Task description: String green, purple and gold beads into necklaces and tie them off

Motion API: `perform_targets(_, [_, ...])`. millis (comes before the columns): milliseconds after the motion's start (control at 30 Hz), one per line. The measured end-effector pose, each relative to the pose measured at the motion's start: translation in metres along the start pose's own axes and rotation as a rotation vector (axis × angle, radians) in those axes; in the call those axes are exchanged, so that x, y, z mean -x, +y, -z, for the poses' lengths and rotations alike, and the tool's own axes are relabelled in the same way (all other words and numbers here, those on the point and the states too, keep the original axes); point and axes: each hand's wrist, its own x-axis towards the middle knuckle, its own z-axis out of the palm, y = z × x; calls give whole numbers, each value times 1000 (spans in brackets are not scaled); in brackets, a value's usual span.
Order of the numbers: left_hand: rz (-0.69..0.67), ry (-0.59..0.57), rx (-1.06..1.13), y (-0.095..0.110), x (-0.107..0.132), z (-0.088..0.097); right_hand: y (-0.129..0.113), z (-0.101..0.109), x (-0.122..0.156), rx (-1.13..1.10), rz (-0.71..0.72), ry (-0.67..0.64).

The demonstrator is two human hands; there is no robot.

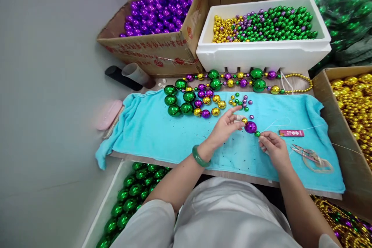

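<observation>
Start at the far left: a pink case (109, 114) on the grey floor, just beside the edge of the turquoise towel (151, 135), and behind it a cardboard box (151, 52) full of purple balls. Note below the towel a tray (112, 193) of big green balls. Moving right, find on the towel loose beads (192, 100) in green, purple and gold, grouped by size, and behind them a finished strand (232, 79) along the foot of a white foam box (261, 56). Near the middle of the towel, meet the left hand (223, 130), a green bangle (200, 157) on its wrist: thumb and forefinger pinched together on the gold end of the short strand (250, 127), other fingers spread apart. Carries on a thin thread (312, 127) a small gold bead, one large purple bead and a small green bead; on the towel or just above it, cannot tell which. Just right of the green bead, see the right hand (273, 147), fingertips closed on the thread. Expect light, hard, glossy beads, slippery and probably easy to scratch; expect a limp thread giving no support. Better to grip the thread close against the end beads, not the round purple bead itself. Further right, find a pink label (291, 133), thread snips (308, 155), then a box of gold beads (322, 97).
</observation>
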Motion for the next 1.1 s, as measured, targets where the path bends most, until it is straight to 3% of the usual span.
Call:
perform_targets(100, [-156,181,-458,-2,0,14,6,4,-1,-81,-3,21])
perform_targets(200, [-238,451,-1017,8,-2,51,8,13,0,-96,14,44])
perform_targets(333, [-98,719,-1385,25,0,103,8,20,1,-65,37,79])
perform_targets(400, [-13,774,-1459,28,3,121,8,21,2,-51,49,76])
perform_targets(533, [115,698,-1463,22,4,139,7,16,2,-18,51,49])
perform_targets(633, [146,730,-1396,17,5,144,6,11,2,6,64,39])
perform_targets(733, [120,771,-1346,17,8,147,4,8,2,21,76,40])
perform_targets(900, [117,661,-1332,13,11,149,1,3,3,32,68,41])
perform_targets(967, [90,669,-1280,11,9,149,-1,2,4,41,68,41])
perform_targets(1100, [-65,770,-916,16,8,145,-5,-1,5,82,98,35])
